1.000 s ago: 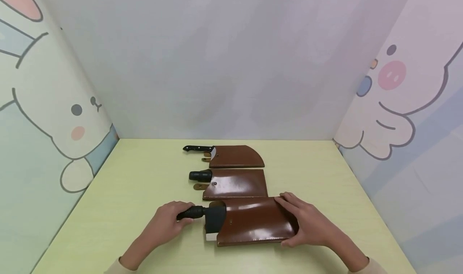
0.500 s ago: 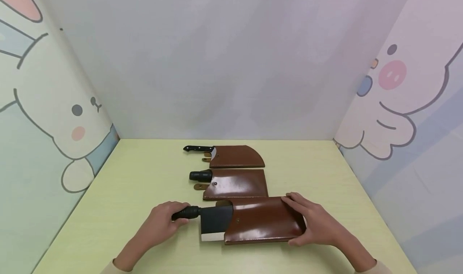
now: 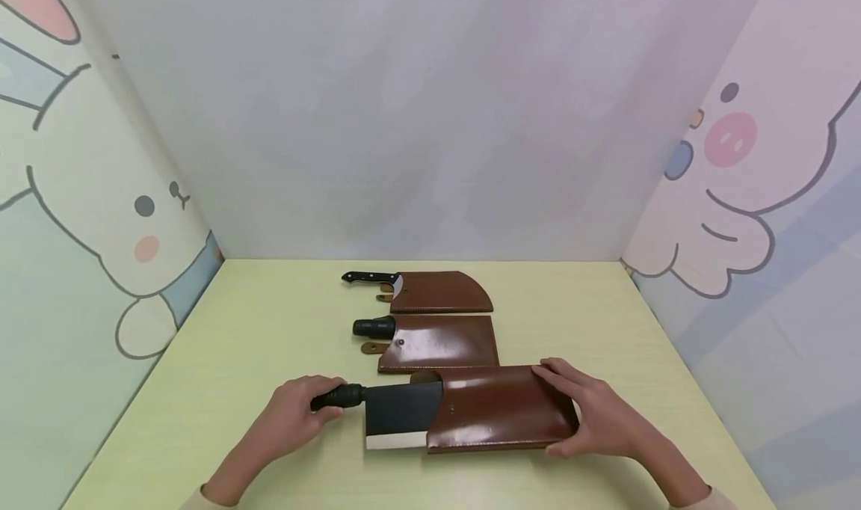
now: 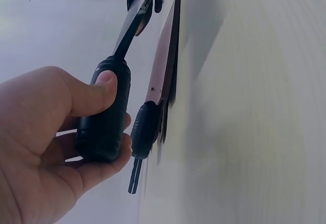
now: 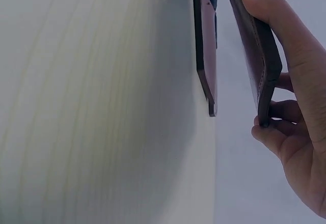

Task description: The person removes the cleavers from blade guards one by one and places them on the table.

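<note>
My left hand [image 3: 296,413] grips the black ribbed handle of a cleaver [image 3: 398,411], with the thumb laid along it in the left wrist view. About half of the dark blade and its pale cutting edge show; the rest is hidden inside a glossy brown leather sheath [image 3: 501,409]. At the sheath's far right end my right hand [image 3: 595,413] holds it by its top and bottom edges between fingers and thumb. Both wrist views show the cleaver handle [image 4: 104,114] and the sheath [image 5: 257,51] held above the table.
Behind the hands lies a second sheathed cleaver [image 3: 440,342] with a black handle. Farther back is a sheathed knife [image 3: 440,292] with a riveted handle. Both lie on the pale yellow table [image 3: 269,308], below a grey back wall [image 3: 417,121] and side walls with cartoon animals.
The cleaver has slid leftward out of the sheath, so more blade shows. My left hand has moved left with the handle, and my right hand has moved right with the sheath.
</note>
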### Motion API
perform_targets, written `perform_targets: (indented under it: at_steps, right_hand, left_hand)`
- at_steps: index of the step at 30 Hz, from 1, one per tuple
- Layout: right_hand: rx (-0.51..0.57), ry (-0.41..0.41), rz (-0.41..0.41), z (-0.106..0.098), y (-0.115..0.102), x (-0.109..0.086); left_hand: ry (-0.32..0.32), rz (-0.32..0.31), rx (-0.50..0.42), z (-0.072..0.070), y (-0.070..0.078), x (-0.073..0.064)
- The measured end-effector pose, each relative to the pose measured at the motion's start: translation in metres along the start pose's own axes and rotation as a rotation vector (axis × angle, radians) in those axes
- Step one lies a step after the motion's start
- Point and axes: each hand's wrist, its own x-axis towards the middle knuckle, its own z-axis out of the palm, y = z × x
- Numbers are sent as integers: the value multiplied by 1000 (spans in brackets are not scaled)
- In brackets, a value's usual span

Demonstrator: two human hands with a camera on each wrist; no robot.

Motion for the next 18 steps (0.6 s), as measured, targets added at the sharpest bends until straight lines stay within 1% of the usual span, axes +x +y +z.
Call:
perform_targets:
  at_steps: [4, 8, 14, 18]
  right_hand:
    - [6, -9, 10, -1, 3, -4]
    - [9, 2, 12, -2, 5, -7]
    - [-2, 12, 8, -4, 7, -10]
    - [-11, 24, 6, -7, 8, -12]
  left_hand:
    - [0, 14, -1, -1, -3, -2]
    - [-8, 33, -6, -1, -7, -2]
    - [-21, 38, -14, -2, -9, -2]
    - [-25, 24, -18, -5, -9, -3]
